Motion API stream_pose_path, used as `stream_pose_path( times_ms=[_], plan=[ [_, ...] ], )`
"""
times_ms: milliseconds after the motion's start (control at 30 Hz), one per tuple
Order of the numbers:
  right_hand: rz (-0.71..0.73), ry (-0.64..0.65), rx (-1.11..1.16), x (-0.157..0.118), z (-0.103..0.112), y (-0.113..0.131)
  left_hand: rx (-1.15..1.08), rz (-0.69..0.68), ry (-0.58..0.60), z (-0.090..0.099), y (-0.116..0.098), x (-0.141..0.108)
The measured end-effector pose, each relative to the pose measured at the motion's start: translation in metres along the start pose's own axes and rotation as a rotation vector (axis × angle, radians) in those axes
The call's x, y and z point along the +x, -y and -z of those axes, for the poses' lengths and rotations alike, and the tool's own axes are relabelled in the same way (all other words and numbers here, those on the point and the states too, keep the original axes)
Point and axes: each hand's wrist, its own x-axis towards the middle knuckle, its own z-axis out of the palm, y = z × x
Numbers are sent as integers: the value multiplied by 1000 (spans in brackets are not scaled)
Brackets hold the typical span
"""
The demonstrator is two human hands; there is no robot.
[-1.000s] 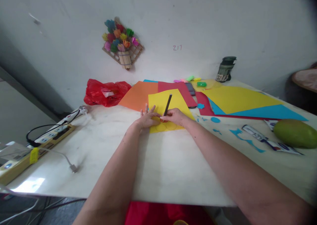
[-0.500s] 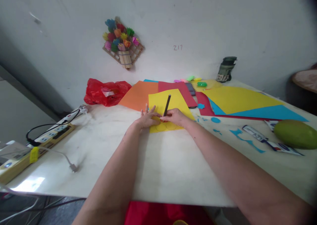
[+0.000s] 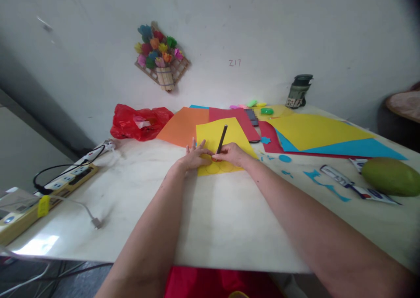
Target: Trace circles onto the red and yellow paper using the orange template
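A yellow sheet of paper (image 3: pixel 226 134) lies on the table, with round outlines drawn along its near edge. My right hand (image 3: pixel 232 153) is closed around a dark pen (image 3: pixel 222 139), which stands slightly tilted with its lower end at the paper. Beside it, my left hand (image 3: pixel 196 157) rests on the sheet's left edge, fingers spread, its thumb and forefinger reaching toward the pen's lower end. Between the two hands a small reddish piece (image 3: pixel 216 159) shows on the paper; the fingers partly cover it, and its shape is unclear.
Orange paper (image 3: pixel 183 125) and a red plastic bag (image 3: pixel 139 123) lie left. Rightward are yellow paper (image 3: pixel 321 131), blue scraps (image 3: pixel 328 186), a blue disc (image 3: pixel 285 158), glue-like tubes (image 3: pixel 336 175) and a green mango-like fruit (image 3: pixel 390 177). A power strip (image 3: pixel 62 186) runs along the left; a bottle (image 3: pixel 298 92) stands behind.
The pen's top leans very slightly further right. Both hands keep nearly the same place on the yellow paper. The whole view has shifted a little.
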Motion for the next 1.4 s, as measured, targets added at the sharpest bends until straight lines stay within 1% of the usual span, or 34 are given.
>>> stream_pose_path(
  times_ms=[267,767,933,1100,1267,1400],
  plan=[
    [1,3,2,0,2,-2,-2,-12,-1,0,1,2],
    [-43,-23,2,-3,5,9,-12,-16,-6,-2,4,2],
    [-41,-52,-40,-2,5,9,-8,-16,-7,-2,4,2],
    [-21,-50,-37,-2,5,6,10,-7,-4,-2,4,3],
    [-16,-43,7,1,4,0,1,-8,5,-2,4,3],
    [-22,-42,70,0,4,1,-6,-5,-1,-2,4,3]
  ],
)
